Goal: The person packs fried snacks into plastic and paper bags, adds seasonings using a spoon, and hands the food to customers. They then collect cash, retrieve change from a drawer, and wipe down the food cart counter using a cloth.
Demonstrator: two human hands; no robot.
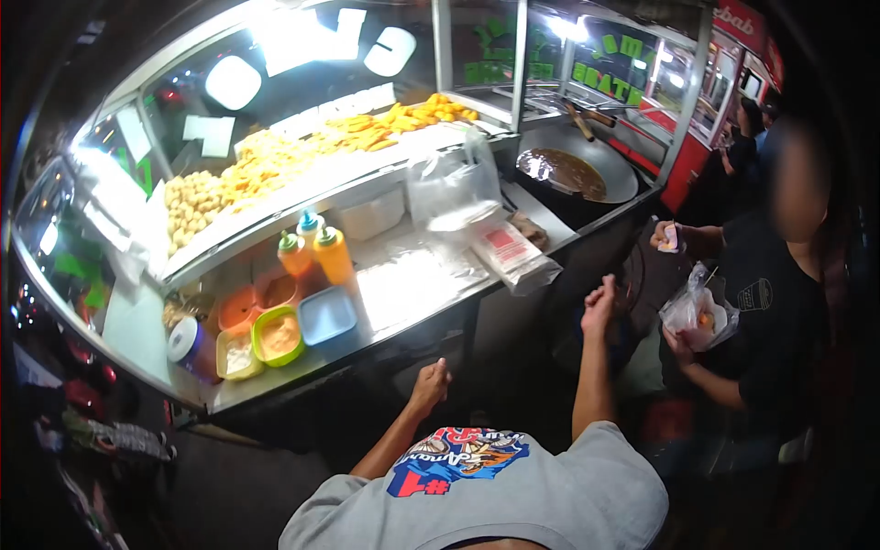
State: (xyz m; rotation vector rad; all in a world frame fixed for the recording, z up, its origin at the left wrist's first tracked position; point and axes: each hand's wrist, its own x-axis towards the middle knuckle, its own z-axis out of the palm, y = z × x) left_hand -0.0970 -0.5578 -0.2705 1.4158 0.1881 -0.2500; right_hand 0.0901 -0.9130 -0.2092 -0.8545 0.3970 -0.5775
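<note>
My left hand (429, 386) hangs in the air just off the front edge of the cart counter, its fingers curled in and nothing showing in them. Higher and to the right is my right hand (599, 306), raised towards a person in a dark shirt. Its fingers are bent together, with no object visible in them. Nearest to it, that person holds a small pale item (670, 237) in one hand and a clear plastic bag (698, 312) of food in the other. On the counter by my hands lie a stack of plastic bags (513, 257) and a hanging clear bag (454, 188).
Sauce bottles (334, 257) and open sauce tubs, including a green tub (277, 335) and a blue-lidded box (327, 315), stand at the counter's left. Behind is a lit tray of fried pieces (275, 160). A wok of dark oil (573, 174) sits at the right end.
</note>
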